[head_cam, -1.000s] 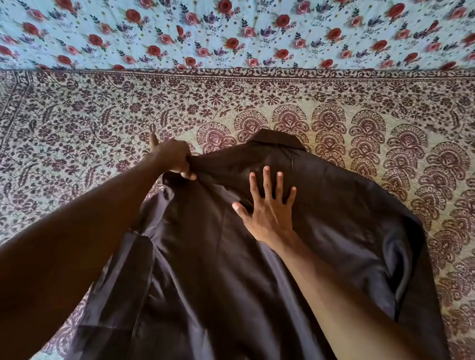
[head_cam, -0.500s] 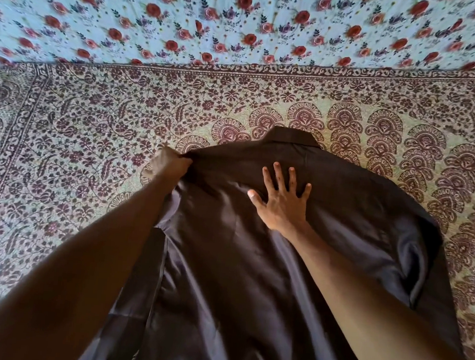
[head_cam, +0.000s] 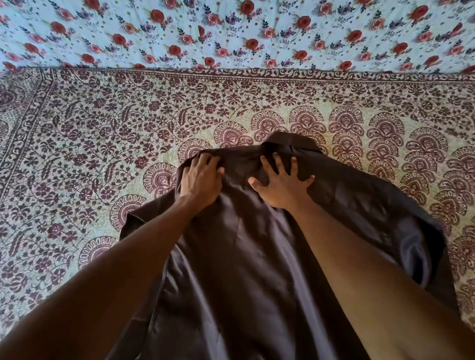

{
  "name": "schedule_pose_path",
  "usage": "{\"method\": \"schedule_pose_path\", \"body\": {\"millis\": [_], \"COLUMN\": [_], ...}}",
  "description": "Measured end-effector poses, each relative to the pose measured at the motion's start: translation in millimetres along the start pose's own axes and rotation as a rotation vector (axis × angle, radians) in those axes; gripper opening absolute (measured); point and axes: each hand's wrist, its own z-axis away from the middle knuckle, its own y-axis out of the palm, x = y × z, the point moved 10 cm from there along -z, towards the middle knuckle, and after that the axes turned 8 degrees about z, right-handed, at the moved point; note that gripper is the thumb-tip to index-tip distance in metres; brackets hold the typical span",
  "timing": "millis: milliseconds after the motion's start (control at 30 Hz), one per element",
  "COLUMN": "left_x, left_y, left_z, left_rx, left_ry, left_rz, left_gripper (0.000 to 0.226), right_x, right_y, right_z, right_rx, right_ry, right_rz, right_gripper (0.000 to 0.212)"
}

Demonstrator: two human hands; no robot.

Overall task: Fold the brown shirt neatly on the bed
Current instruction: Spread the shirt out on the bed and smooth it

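Note:
The brown shirt (head_cam: 249, 282) lies back-up on the patterned bedspread (head_cam: 88, 151), with its collar (head_cam: 292, 144) pointing away from me. My left hand (head_cam: 201, 179) grips the shirt's left shoulder, which is drawn in toward the middle, fingers curled over the fabric edge. My right hand (head_cam: 281, 184) presses flat on the upper back just below the collar, fingers spread. The right sleeve (head_cam: 417, 255) lies bunched at the shirt's right side. My forearms hide part of the shirt's body.
A light blue sheet with red roses (head_cam: 188, 15) covers the far part of the bed beyond the bedspread's border. Bare bedspread stretches to the left and right of the shirt.
My left hand has carried the left shoulder rightward, toward the middle of the shirt. My right hand has slid up closer to the collar and stays flat.

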Motion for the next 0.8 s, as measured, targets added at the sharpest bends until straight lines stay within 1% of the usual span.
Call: {"method": "schedule_pose_path", "body": {"millis": [67,100,133,167,233,333,367,433,533,567,600,633,667,733,767,800], "left_x": [13.5,27.1,42.8,59.0,73.9,72.0,67.2,58.2,54.1,57.8,65.1,74.4,82.8,78.0,68.7,62.1], "left_y": [-24.0,-30.1,-29.8,-22.8,-7.2,-0.3,1.9,-0.7,-4.3,-4.8,-9.1,-18.6,-30.8,-57.9,-69.1,-73.7], "left_z": [-5.4,-7.3,-7.9,-8.0,-6.5,-4.1,-2.8,-6.7,-16.3,-19.2,-22.9,-24.9,-27.2,-22.4,-12.4,-0.9], "left_rx": [-0.180,-0.204,-0.180,-0.118,0.011,0.093,0.122,0.165,0.255,0.266,0.233,0.150,0.044,-0.154,-0.241,-0.305], "left_ry": [-0.132,-0.235,-0.348,-0.457,-0.578,-0.652,-0.673,-0.666,-0.632,-0.623,-0.605,-0.585,-0.540,-0.394,-0.338,-0.304], "left_rz": [0.027,0.047,0.102,0.188,0.402,0.742,0.872,1.016,1.105,1.098,1.035,0.905,0.714,0.302,0.194,0.152], "left_gripper": [0.037,0.038,0.041,0.045,0.047,0.049,0.048,0.042,0.045,0.049,0.051,0.051,0.050,0.047,0.047,0.047], "right_x": [-0.8,-0.1,1.2,2.7,7.9,34.8,46.2,61.7,61.8,60.4,59.8,59.9,60.9,62.2,62.8,62.9], "right_y": [0.5,1.6,2.9,3.1,-1.6,-14.4,-12.5,-2.1,7.1,9.2,11.8,14.2,16.1,18.2,18.0,16.6], "right_z": [-1.0,-0.8,-0.3,1.0,4.3,19.1,23.1,22.4,12.6,9.8,7.5,5.5,3.5,1.1,1.8,4.4], "right_rx": [0.017,0.029,0.040,0.040,-0.029,-0.265,-0.297,-0.271,-0.186,-0.164,-0.142,-0.119,-0.093,-0.038,-0.022,-0.030], "right_ry": [0.019,0.029,0.039,0.049,0.066,-0.005,-0.052,-0.106,-0.065,-0.050,-0.041,-0.040,-0.045,-0.052,-0.058,-0.063], "right_rz": [-0.012,-0.013,-0.003,0.023,0.095,0.138,0.110,0.030,-0.021,-0.016,-0.002,0.015,0.027,0.021,0.010,-0.001], "right_gripper": [0.077,0.078,0.078,0.079,0.078,0.075,0.074,0.073,0.077,0.079,0.081,0.083,0.084,0.085,0.083,0.079]}}
